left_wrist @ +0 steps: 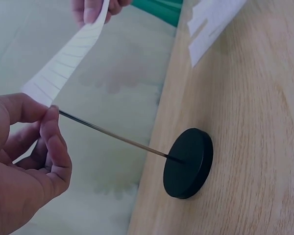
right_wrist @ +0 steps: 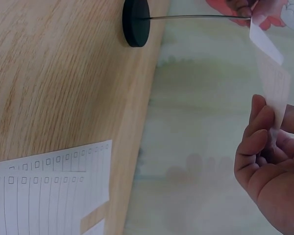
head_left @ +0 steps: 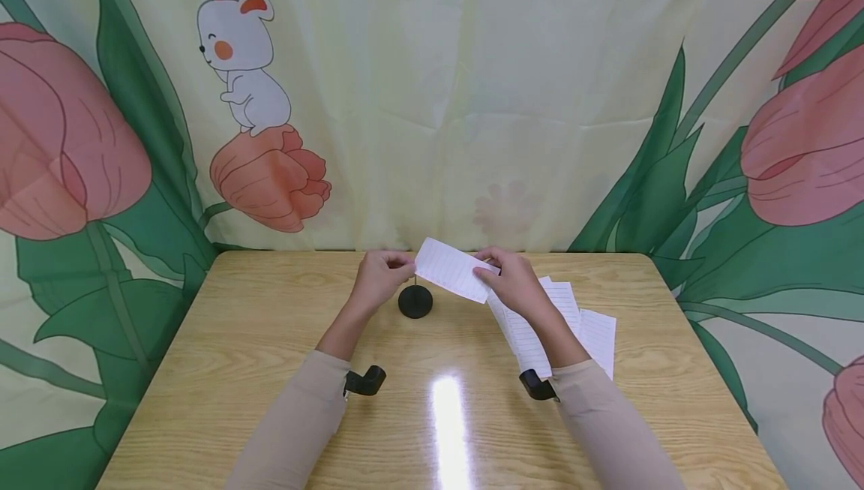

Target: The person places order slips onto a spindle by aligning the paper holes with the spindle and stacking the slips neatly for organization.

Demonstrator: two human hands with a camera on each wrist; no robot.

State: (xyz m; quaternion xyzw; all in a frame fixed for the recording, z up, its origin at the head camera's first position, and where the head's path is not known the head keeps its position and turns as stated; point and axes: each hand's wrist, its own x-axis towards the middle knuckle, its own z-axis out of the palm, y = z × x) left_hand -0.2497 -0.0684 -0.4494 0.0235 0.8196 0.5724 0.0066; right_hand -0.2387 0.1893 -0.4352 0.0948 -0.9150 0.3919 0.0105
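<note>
A black round-based stand (head_left: 415,302) with a thin upright metal rod (left_wrist: 112,136) sits near the table's back edge. My left hand (head_left: 383,276) pinches the top of that rod between thumb and fingertips, right at one corner of a lined paper slip (head_left: 448,269). The slip's opposite end is gripped between the thumb and fingers of my right hand (head_left: 516,280). It stretches between both hands above the table, slightly bent in the left wrist view. The rod's tip is hidden by the left fingers.
Several lined paper sheets (head_left: 563,299) lie overlapping on the wooden table (head_left: 270,325), under and beside the right forearm; small printed boxes line one edge. Behind the table hangs a curtain (head_left: 540,100) with tulips and a rabbit. A black wrist mount (head_left: 365,381) sits on the left sleeve.
</note>
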